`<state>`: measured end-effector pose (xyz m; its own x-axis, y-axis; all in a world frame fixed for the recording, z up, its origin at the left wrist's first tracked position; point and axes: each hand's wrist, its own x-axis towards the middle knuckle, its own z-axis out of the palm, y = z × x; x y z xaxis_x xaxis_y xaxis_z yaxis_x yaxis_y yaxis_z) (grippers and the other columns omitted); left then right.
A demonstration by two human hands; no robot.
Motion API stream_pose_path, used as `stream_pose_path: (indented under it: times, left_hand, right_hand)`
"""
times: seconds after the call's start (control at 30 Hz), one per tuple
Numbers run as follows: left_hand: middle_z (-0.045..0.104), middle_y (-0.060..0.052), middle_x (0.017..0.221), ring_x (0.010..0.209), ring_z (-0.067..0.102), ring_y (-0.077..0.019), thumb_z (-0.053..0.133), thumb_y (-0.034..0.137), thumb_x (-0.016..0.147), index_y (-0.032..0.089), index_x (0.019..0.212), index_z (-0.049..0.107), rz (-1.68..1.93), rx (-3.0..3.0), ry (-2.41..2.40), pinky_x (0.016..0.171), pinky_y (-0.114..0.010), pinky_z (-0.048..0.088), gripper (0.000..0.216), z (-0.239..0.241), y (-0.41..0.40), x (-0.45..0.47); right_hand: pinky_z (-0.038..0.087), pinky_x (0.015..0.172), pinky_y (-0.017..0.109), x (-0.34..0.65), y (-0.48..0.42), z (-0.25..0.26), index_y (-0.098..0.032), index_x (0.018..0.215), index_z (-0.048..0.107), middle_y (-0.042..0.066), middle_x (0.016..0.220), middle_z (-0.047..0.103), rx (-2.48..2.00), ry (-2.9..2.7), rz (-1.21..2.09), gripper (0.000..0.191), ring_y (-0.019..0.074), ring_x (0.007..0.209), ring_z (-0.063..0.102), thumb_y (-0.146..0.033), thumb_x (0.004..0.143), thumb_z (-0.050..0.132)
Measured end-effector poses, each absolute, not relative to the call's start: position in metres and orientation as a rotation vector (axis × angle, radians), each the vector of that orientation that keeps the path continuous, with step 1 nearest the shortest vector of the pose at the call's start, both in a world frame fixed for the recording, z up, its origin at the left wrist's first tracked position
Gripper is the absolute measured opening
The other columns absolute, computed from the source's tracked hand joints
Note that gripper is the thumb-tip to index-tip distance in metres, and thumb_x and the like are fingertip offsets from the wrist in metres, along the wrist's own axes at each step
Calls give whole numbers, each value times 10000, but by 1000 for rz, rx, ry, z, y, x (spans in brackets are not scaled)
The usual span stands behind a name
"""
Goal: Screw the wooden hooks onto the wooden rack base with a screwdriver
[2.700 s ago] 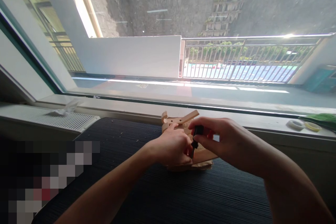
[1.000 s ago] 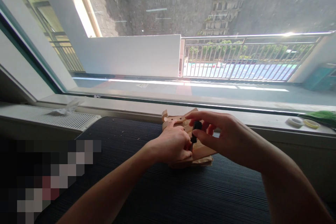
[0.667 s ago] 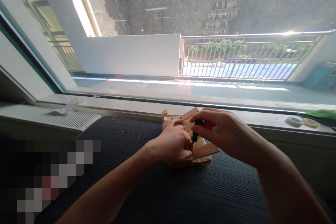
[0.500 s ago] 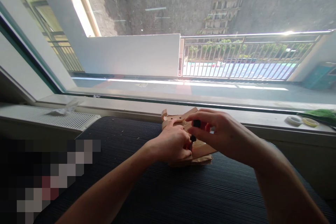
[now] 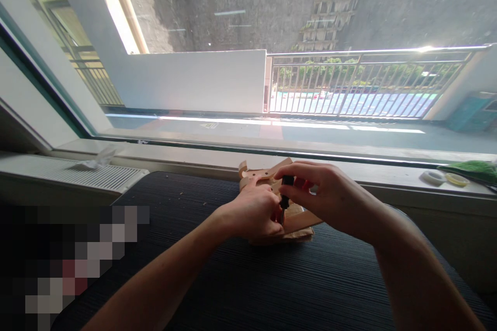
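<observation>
My right hand (image 5: 310, 178) pinches the black handle of a small screwdriver (image 5: 286, 191) between thumb and fingers. Its thin shaft points down at tan, strap-like pieces (image 5: 301, 221) with small dark holes; whether these are leather or cardboard I cannot tell. From the left, my left hand (image 5: 254, 209) presses and grips the tan pieces, with its fingertips close beside the screwdriver's tip. The tip itself is hidden by those fingers. Under the tan pieces lies a brown, wrinkled paper-like layer (image 5: 298, 238), flat on the dark table (image 5: 217, 279).
Beyond the table run a windowsill (image 5: 186, 158) and a large window. On the sill at right sit two tape rolls (image 5: 446, 178) beside something green (image 5: 476, 168). A clear plastic bag (image 5: 101, 158) rests on the white radiator (image 5: 93, 175) at left. Small crumbs dot the table's far left.
The screwdriver now stands more upright, and my right fingers have shifted slightly left around its handle, showing more of it. My left hand has stayed in place.
</observation>
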<state>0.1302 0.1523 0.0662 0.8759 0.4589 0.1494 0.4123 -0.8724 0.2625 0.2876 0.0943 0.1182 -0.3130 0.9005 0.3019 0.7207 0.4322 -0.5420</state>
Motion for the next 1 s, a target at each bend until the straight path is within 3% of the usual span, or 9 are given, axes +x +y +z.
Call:
stream_pose_path:
  times: [0.2,0.43,0.53,0.63,0.8,1.0]
  left_hand:
    - [675,-17,745,974,540,-261,579,329,737,200,630,675,320,2863,681,1029,-495,215,193,71,151,130]
    - [662,-7,673,950,564,-247,583,326,741,223,649,694,311,2837,668,1047,-483,180,177,62,154,130]
    - [670,-7,680,1014,537,-262,567,331,758,226,643,692,325,2838,684,1048,-496,162,200,61,154,130]
    - [661,1,645,993,539,-252,555,331,772,221,618,682,288,2850,651,1050,-503,144,228,65,154,130]
    - [642,17,596,885,561,-217,564,316,760,215,603,677,276,2861,620,1039,-467,185,218,66,153,130]
    - [643,10,597,873,559,-221,543,340,765,201,611,671,317,2881,650,1012,-462,231,244,65,153,132]
  right_hand:
    - [432,626,245,290,90,117,-301,1100,602,-16,933,658,-1387,-2155,481,280,118,705,581,-227,841,524]
    - [425,611,249,291,88,117,-269,982,646,-11,839,654,-1444,-2128,395,181,124,671,561,-303,822,567]
    - [426,592,242,291,88,118,-274,1070,624,-9,797,648,-1447,-2144,418,251,120,644,556,-306,832,553]
    - [432,575,221,291,86,120,-302,1149,585,-15,887,655,-1400,-2120,459,325,103,635,550,-249,831,542]
    - [438,674,215,292,86,120,-298,1065,641,-29,1031,645,-1316,-2124,438,308,110,779,571,-148,826,519]
    - [444,691,250,290,89,118,-271,1081,649,13,1019,651,-1334,-2145,384,263,135,773,583,-241,845,538]
